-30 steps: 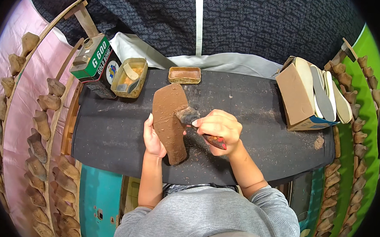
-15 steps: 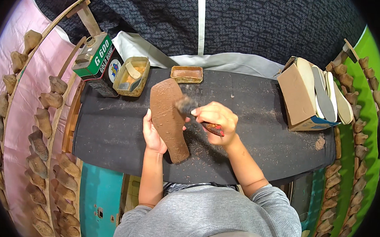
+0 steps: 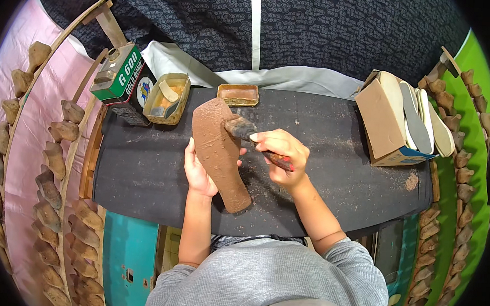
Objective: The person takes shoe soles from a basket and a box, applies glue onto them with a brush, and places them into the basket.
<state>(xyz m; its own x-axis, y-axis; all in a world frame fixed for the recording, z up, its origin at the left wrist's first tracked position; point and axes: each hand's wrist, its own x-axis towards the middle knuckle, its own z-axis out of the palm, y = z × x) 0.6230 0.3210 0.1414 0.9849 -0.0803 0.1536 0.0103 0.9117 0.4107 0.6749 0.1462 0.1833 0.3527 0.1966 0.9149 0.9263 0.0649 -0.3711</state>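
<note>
Brush [image 3: 245,131] and sole [image 3: 217,157] have both shifted since a second ago: the bristles are now higher, toward the sole's wide end, and the sole's narrow end has swung to the right. The brown sole is held up over the black-covered bench [image 3: 337,196], wide end away from the person, with small crumbs on its face. The left hand [image 3: 200,175] is curled under it, thumb along the left edge and fingertips showing at the right edge. The right hand [image 3: 283,155] is closed around the dark, red-tipped handle, thumb pressed near the bristles, which lie over the sole's right edge.

Beyond the sole's wide end sits a shallow tray [image 3: 242,103]. To its left stand a yellowish tub [image 3: 180,111] with flat pieces inside and, just beside that, a green, white and black can [image 3: 115,85]. At the bench's right end, a cardboard box [image 3: 377,124] carries pale and grey insoles [image 3: 416,126] standing on edge. Loose crumbs [image 3: 412,182] lie near it. Racks of wooden foot shapes [image 3: 48,214] line both sides.
</note>
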